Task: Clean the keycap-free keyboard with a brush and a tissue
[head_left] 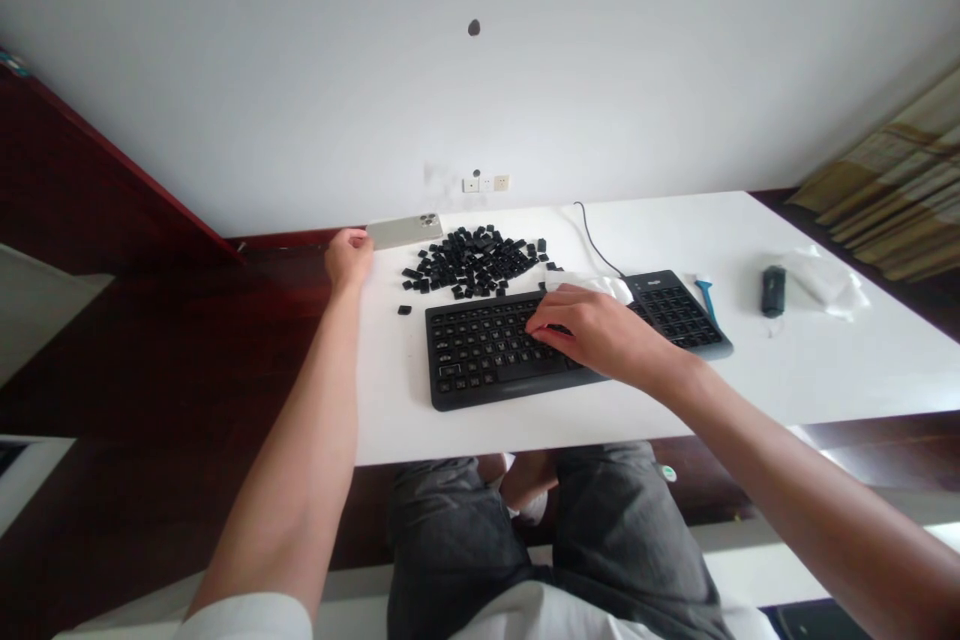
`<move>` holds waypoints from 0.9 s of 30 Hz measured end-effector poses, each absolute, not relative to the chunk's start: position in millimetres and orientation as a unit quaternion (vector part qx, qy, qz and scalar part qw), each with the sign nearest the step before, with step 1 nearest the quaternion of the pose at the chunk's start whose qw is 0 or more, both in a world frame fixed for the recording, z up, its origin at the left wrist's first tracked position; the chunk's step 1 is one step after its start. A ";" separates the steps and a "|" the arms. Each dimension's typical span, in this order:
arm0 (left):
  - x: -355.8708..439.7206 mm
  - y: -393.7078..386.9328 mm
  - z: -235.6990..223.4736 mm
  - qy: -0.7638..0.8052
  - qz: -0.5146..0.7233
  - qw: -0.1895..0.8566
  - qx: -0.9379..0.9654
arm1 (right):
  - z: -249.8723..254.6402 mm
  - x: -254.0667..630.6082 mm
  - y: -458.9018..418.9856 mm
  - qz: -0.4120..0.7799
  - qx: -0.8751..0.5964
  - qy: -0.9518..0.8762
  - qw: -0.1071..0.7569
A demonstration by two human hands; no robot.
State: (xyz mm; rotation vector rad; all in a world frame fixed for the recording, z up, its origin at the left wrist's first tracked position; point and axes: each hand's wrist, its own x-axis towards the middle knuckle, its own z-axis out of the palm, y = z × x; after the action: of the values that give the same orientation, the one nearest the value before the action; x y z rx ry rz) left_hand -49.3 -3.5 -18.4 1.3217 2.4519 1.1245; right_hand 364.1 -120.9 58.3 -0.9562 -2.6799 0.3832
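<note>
The right hand (600, 332) is curled, its fingers (544, 325) pressed close together and resting on the middle rows of a black full-size keyboard (487, 388); whether they pinch a keycap I cannot tell, because the hand hides the fingertips. The left hand (349, 258) stands at the keyboard's 10 o'clock, its fingers loosely together, with their tips against the end of a smartphone (403, 232). The phone lies flat on the white desk (840, 370), its pale metallic back and triple camera facing up, but no clear grip on it shows.

At the keyboard's 12 o'clock, a loose heap of black keycaps (472, 260) lies on the desk, just beyond the keyboard and right of the phone. A single keycap (405, 309) sits apart at the heap's 7 o'clock. A white cloth (589, 287) lies along the keyboard's far edge, and a thin black cable (592, 238) runs from there toward 12 o'clock. At the keyboard's 2 o'clock, a blue-handled tool (705, 298) lies just beside its number pad. Farther out at 3 o'clock, a black computer mouse (774, 291) rests beside a crumpled white plastic sheet (825, 285). Wall sockets (486, 183) sit above the desk's far edge.
</note>
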 end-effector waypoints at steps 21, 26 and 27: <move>-50.2 -2.9 -19.3 0.812 0.379 0.077 0.437 | 45.8 365.7 -124.9 0.013 -0.341 -0.928 0.152; -49.0 -3.7 -18.3 0.812 0.377 0.072 0.439 | 60.0 378.5 -134.3 0.021 -0.383 -0.903 0.195; -48.6 -4.2 -17.7 0.813 0.377 0.071 0.439 | 65.9 382.2 -135.1 0.022 -0.385 -0.900 0.201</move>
State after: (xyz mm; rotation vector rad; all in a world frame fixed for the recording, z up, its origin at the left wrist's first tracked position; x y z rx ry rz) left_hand -48.6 -4.2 -17.7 1.3185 2.4436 1.1321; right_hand 382.2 -135.1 65.9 -1.0770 -2.5156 0.0612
